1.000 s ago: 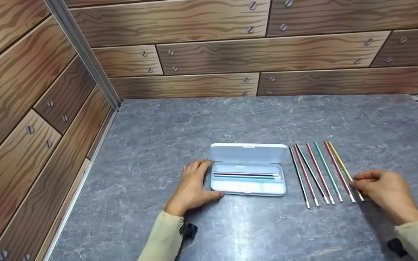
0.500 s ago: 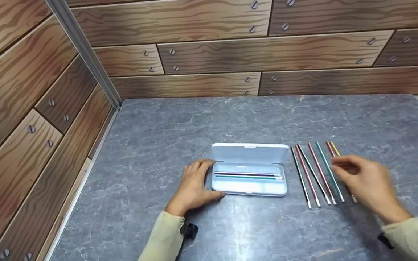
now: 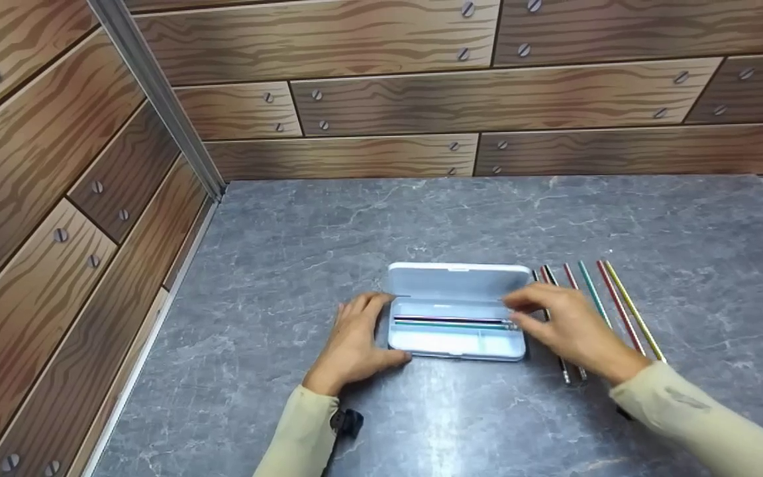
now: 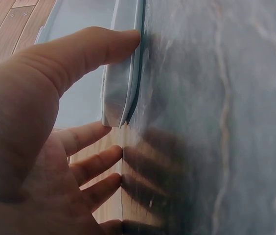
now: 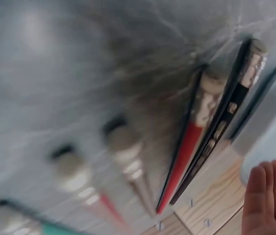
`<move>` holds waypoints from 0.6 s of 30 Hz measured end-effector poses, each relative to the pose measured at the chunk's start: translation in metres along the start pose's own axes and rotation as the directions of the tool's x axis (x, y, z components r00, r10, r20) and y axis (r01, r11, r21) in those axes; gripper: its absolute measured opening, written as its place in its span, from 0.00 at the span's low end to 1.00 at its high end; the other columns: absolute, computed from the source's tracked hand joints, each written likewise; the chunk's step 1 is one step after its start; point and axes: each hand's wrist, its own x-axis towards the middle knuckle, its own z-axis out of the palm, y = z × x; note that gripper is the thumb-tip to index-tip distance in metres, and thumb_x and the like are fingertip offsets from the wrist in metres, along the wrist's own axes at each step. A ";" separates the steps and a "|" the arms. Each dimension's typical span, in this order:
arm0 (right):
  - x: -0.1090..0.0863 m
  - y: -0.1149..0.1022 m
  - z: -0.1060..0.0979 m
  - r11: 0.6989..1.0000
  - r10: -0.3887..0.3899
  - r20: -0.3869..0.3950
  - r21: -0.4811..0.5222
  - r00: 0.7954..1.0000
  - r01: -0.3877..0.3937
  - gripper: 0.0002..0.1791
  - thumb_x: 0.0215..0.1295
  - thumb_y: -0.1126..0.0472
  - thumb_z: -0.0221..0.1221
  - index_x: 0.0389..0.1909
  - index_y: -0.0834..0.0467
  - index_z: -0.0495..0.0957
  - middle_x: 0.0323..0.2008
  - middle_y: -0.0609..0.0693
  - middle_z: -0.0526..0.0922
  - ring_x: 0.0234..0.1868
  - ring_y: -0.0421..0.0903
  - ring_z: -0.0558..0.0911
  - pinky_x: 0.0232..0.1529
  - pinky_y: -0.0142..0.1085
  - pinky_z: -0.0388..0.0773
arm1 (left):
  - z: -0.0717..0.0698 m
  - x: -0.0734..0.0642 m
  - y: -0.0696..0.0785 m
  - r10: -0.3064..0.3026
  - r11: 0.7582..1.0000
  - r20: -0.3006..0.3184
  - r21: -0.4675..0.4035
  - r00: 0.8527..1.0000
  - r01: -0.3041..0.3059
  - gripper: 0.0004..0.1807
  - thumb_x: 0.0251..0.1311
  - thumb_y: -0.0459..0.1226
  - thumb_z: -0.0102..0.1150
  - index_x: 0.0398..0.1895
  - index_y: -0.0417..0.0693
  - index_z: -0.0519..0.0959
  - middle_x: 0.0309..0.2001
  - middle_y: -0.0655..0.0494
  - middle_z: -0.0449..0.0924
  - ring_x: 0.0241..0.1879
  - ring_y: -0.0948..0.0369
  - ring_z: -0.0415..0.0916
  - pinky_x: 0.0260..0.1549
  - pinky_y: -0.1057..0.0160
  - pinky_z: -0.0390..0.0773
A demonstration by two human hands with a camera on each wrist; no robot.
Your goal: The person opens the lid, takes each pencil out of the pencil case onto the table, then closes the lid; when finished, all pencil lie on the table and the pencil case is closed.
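Observation:
A translucent white pencil case (image 3: 457, 344) lies with its lid (image 3: 457, 281) raised, holding a few pencils (image 3: 451, 323), one of them green. My left hand (image 3: 353, 341) holds the case's left end, thumb on the front wall and index finger at the back corner; the left wrist view shows its other fingertips on the table. Over the case's right end hovers my right hand (image 3: 573, 324), fingers slightly bent and nothing visible between them. Beneath and beside it lie several loose pencils, including a red one (image 3: 622, 308), a yellow one (image 3: 634, 309) and a black one (image 5: 221, 122), partly hidden by the hand.
The grey marbled table (image 3: 302, 232) is bounded by wood-patterned panels (image 3: 388, 106) at the back and left. A metal post (image 3: 156, 99) stands in the back left corner. Both sleeves reach in from the front.
My right hand has left the yellow pencil and moved left across the loose pencils to the case's right end. The yellow pencil stays on the table. My left hand keeps its place.

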 end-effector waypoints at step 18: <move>0.024 -0.002 0.018 0.992 -0.092 0.253 -0.061 0.963 0.111 0.13 0.67 0.71 0.73 0.51 0.59 0.92 0.47 0.54 0.95 0.49 0.55 0.94 0.55 0.53 0.93 | 0.000 0.001 0.000 0.005 1.000 -0.010 0.023 1.000 -0.005 0.51 0.49 0.47 0.89 0.77 0.47 0.75 0.76 0.42 0.76 0.82 0.40 0.68 0.88 0.24 0.49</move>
